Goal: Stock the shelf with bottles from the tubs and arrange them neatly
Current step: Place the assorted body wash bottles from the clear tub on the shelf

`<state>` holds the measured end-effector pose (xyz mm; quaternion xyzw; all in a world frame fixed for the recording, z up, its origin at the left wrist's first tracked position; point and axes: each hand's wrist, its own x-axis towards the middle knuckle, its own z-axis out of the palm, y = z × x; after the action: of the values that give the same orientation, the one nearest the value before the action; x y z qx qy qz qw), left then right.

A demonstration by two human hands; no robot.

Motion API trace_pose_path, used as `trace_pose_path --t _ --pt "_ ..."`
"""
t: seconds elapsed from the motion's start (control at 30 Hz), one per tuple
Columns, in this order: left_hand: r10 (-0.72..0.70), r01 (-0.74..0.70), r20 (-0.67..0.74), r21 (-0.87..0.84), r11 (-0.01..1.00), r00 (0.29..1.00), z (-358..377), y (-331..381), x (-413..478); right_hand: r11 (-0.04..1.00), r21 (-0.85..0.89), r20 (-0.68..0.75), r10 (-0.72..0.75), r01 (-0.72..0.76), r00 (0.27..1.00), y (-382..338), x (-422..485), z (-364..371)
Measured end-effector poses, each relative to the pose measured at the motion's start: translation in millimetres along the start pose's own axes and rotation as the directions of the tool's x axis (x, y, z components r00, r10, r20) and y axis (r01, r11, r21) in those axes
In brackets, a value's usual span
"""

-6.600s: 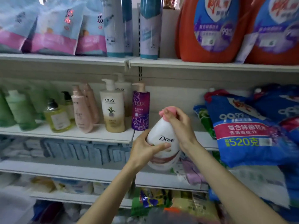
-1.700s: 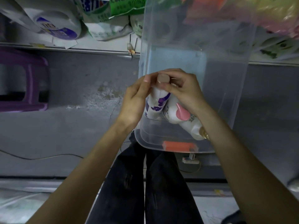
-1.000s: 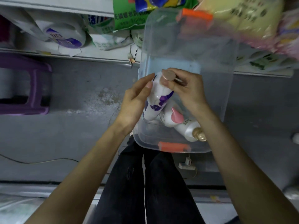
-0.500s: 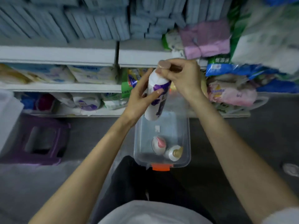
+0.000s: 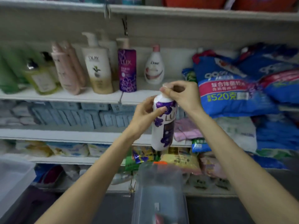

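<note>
I hold a white Lux bottle with purple flowers (image 5: 163, 126) upright in front of the shelves. My left hand (image 5: 145, 115) grips its body from the left. My right hand (image 5: 181, 96) pinches its pump top. On the shelf (image 5: 72, 97) behind stand a Dove bottle (image 5: 154, 67), a purple Lux bottle (image 5: 127, 67), an Olay bottle (image 5: 98, 65), pink bottles (image 5: 68, 68) and yellow-green bottles (image 5: 38, 75). A gap lies between the Dove bottle and the blue bags. The clear tub (image 5: 159, 191) sits below my hands.
Blue detergent bags (image 5: 234, 84) are piled at the shelf's right end. Lower shelves hold blue packs (image 5: 80, 113), pink cloths (image 5: 187, 130) and snack bags (image 5: 178, 159). Another clear tub's corner (image 5: 11, 180) shows at lower left. Red jugs stand on the top shelf.
I lifted the white Lux bottle out of the tub with both hands and raised it to the bottle shelf. The Dove bottle from earlier now stands on that shelf.
</note>
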<state>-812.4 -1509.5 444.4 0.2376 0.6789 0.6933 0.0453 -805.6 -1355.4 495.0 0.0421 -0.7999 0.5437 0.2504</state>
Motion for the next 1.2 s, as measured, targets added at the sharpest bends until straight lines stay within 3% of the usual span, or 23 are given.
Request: trace_pose_path --t 0.13,0.3,0.43,0.7,0.83,1.2 --pt "0.05 -0.049 0.036 -0.028 0.998 0.998 -0.6 40.9 24.5 0.989 0.148 0.114 -0.047 0.03 0.992 -25.7 24.9 -24.0" --pt "0.046 -0.043 0.071 -0.041 0.998 0.996 -3.3 61.0 58.9 0.954 0.238 0.256 0.117 -0.18 0.959 -1.2 38.6 -62.0" --pt "0.028 -0.022 0.126 -0.048 0.999 0.992 1.5 57.4 92.4 0.952 0.109 0.377 0.228 -0.287 0.898 34.4 38.8 -68.7" --pt "-0.035 0.028 0.32 0.029 0.999 0.947 6.8 44.0 192.6 0.959 0.121 0.112 0.245 -0.258 0.963 62.7 96.7 -58.2" --pt "-0.049 0.037 0.338 0.04 0.999 0.94 8.2 25.5 230.5 0.962 0.086 -0.033 0.262 -0.258 0.965 83.0 128.0 -56.0" --pt "-0.148 0.154 0.357 0.012 0.988 0.922 36.5 -60.9 243.6 0.957 -0.076 -0.077 0.274 -0.28 0.959 129.5 185.4 -83.7"
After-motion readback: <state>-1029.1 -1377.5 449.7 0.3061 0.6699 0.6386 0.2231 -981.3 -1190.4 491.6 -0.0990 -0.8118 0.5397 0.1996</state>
